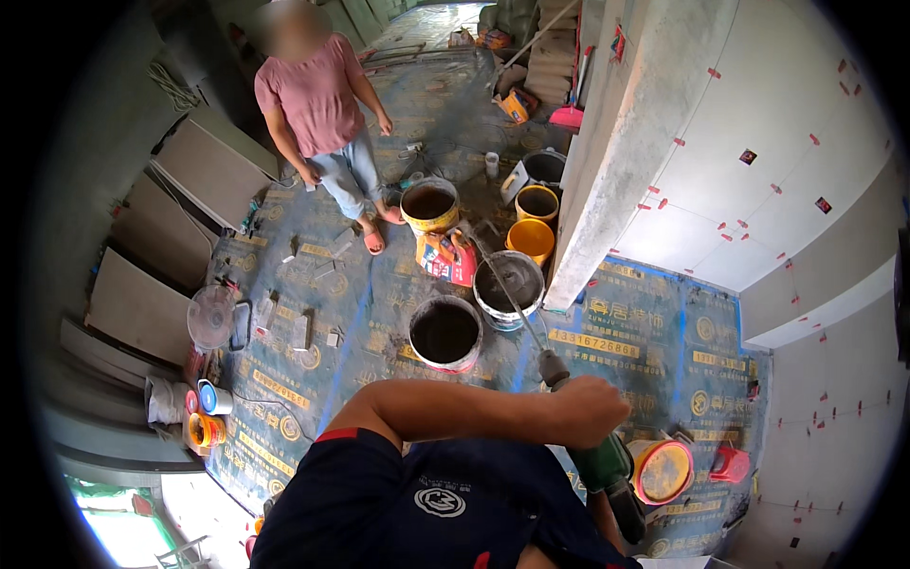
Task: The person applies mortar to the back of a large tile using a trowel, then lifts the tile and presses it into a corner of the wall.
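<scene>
My left hand [595,412] is closed around the front of a green mixing drill [605,463], my left forearm crossing my body to reach it. The drill's long metal rod [509,292] slants away over a white bucket of grey mortar [512,275]. Its paddle end [482,229] shows past that bucket's far rim, beside a red and white bag [445,258]. A bit of my right arm [604,517] appears behind the drill body; my right hand's fingers are hidden there. Just left of the mortar bucket stands another bucket [445,334] with dark contents.
A person [318,114] in a pink shirt stands ahead at left, near a yellow bucket [429,204]. More yellow buckets [531,239] line the wall's end [616,142]. A lidded bucket [662,471] sits right of the drill. Large panels [142,308] lean at left.
</scene>
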`<state>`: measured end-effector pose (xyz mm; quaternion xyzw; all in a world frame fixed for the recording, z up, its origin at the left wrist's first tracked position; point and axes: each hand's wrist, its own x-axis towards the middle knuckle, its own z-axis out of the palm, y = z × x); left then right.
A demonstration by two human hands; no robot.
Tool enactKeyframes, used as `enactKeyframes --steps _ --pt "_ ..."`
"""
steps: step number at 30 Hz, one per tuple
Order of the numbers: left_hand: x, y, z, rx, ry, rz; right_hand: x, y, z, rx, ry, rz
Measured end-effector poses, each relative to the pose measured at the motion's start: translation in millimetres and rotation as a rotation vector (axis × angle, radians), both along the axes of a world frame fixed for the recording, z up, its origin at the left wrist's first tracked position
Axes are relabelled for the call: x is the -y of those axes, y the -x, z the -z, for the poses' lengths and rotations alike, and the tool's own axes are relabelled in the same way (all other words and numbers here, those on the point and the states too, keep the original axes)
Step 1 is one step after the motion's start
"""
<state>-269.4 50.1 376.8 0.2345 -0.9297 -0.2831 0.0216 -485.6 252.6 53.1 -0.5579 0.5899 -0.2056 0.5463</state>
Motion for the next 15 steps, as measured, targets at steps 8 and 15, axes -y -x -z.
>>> enactKeyframes --steps 8,15 --pt "-2.4 17.7 6.7 -0.025 0.016 0.026 -17.9 18.9 -12.2 0.000 -0.013 0.015" --pt "0.2 23.3 8.1 0.001 0.008 -0.017 -23.2 30.7 -16.4 0.016 -0.010 0.025"
